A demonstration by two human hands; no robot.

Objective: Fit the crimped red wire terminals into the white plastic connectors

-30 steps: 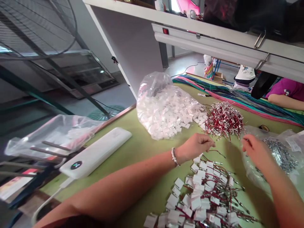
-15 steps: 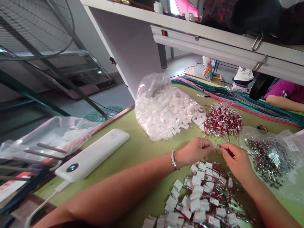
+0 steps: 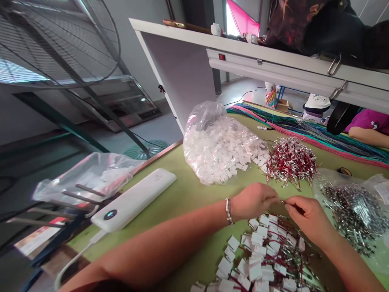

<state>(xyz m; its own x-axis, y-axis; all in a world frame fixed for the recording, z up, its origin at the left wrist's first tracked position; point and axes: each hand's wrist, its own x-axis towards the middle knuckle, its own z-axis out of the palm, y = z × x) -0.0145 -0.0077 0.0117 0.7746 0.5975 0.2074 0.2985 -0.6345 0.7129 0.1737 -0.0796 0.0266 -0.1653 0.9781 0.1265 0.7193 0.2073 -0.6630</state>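
My left hand [image 3: 261, 199], with a silver bracelet [image 3: 229, 211] at the wrist, is closed in a pinch; whatever its fingers hold is hidden. Facing it, fingertips almost meeting, my right hand [image 3: 304, 209] pinches a small metal piece [image 3: 282, 202] too tiny to make out fully. Below both hands spreads a heap of white plastic connectors [image 3: 257, 253] with short red wires and metal ends. Just beyond the hands lies a pile of short red wires [image 3: 293, 160] with silvery tips. White connector housings [image 3: 219, 150] spill from a clear plastic bag [image 3: 194, 121].
At right, a clear bag holds metal pieces [image 3: 355, 215], near a black tape roll [image 3: 344, 172]. Long coloured wires [image 3: 304, 134] cross the table's back. A white power bank [image 3: 136, 198] with a cable lies left. A fan [image 3: 60, 44] and a shelf [image 3: 243, 44] stand around; another person's arm [image 3: 367, 136] shows far right.
The camera view has shifted, so the scene sits lower and further right. My hands stay fingertip to fingertip over the connectors, the gap between them slightly smaller.
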